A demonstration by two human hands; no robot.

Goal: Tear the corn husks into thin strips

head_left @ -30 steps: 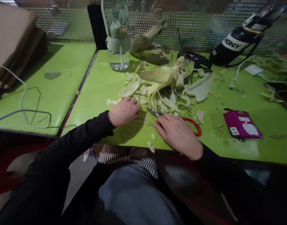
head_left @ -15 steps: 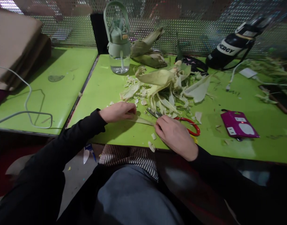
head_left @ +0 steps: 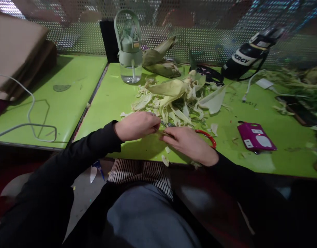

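Note:
My left hand (head_left: 140, 125) is closed over the green table, its fingers pinching one end of a pale corn husk strip (head_left: 161, 133). My right hand (head_left: 190, 144) is closed on the strip's other end, close beside the left. Fingers hide most of the strip. Just behind my right hand lie scissors with red handles (head_left: 209, 136), their blades partly covered. Beyond both hands spreads a heap of corn husks (head_left: 171, 88) with many small torn pieces. A few husk scraps (head_left: 165, 160) lie near the table's front edge.
A clear-and-green water bottle (head_left: 131, 65) stands behind the heap, beside unshucked-looking husk bundles (head_left: 162, 67). A black bottle (head_left: 242, 60) leans against the mesh. At right are a purple power socket (head_left: 256, 136) and a phone (head_left: 299, 111). Brown cardboard (head_left: 16, 51) and a white cable (head_left: 31, 103) lie left.
My left hand has moved right, up to my right hand, which has shifted slightly left. Less of the husk strip now shows between them. The view has shifted slightly.

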